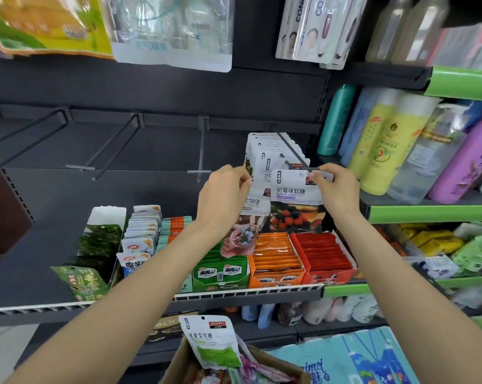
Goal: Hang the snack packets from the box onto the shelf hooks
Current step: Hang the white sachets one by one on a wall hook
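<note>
The white packet [297,189] at the centre of the frame reads 树莓味软糖, with a red logo too blurred to read beside it. The packet [255,202] just left of it shows 巧克 above and 力味奶糖 lower down. At bottom centre, the green-and-white packet [212,342] in the box reads 星型软糖. The green carton [220,273] at lower centre shows 亲嘴 twice. A blue-white pouch [134,263] at lower left reads 魔芋. At top right, hanging white cards [303,29] read CON. The blue bag [345,361] at bottom right shows cursive "imei".
</note>
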